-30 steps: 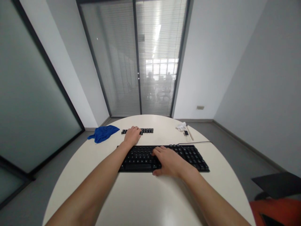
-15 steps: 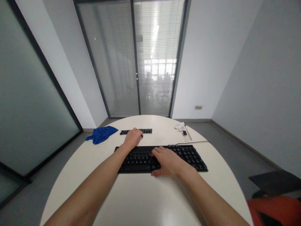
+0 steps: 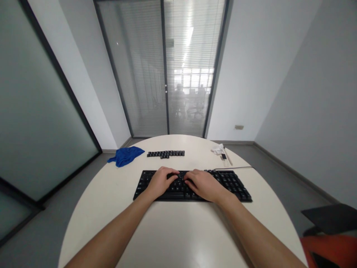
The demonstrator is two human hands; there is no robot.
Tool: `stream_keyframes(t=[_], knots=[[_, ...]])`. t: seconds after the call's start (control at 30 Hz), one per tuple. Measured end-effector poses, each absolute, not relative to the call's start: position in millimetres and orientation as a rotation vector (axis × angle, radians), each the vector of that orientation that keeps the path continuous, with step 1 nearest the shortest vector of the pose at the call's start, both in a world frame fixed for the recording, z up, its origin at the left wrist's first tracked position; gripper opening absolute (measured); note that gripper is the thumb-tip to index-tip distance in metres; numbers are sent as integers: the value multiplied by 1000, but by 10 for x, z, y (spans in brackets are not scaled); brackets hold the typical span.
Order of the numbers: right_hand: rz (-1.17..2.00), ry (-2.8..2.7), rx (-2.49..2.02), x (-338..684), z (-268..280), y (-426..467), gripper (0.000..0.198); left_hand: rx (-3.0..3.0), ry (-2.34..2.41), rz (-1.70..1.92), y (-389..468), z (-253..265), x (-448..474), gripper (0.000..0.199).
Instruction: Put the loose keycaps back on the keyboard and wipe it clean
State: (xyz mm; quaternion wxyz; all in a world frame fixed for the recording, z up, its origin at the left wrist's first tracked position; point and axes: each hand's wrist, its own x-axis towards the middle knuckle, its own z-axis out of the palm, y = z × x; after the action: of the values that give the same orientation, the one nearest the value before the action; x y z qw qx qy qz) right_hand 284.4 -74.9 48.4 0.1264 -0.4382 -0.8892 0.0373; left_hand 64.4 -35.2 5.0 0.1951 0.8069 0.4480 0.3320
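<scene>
A black computer keyboard point(image 3: 173, 195) lies across the table in front of me. My left hand point(image 3: 161, 183) is over its left-middle part, thumb and index finger apart in a curve, with dark keys showing between them. Close beside it, my right hand point(image 3: 205, 185) rests on the middle keys, its thumb and index fingertips drawn together. Whether a key sits between those tips is hidden. Beyond the keyboard, several loose black keycaps point(image 3: 175, 153) stand in a long row, with a short second row in front.
A crumpled blue cloth point(image 3: 128, 155) lies at the far left of the round white table point(image 3: 178, 230). At the far right are white crumpled paper point(image 3: 218, 149), a small black item point(image 3: 224, 156) and a thin light stick point(image 3: 228, 158). An orange-red chair point(image 3: 330, 249) stands at lower right.
My left hand has drawn back from the keycap rows to the keyboard. The right hand's thumb has come up from the front edge toward its index finger. The view has shifted slightly.
</scene>
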Motion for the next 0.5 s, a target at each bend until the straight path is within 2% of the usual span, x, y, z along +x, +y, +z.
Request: stream_keyframes(t=[0.5], knots=[[103, -2575, -1251, 2836, 412, -708, 18, 2321, 1130, 864, -293, 25, 595, 19]])
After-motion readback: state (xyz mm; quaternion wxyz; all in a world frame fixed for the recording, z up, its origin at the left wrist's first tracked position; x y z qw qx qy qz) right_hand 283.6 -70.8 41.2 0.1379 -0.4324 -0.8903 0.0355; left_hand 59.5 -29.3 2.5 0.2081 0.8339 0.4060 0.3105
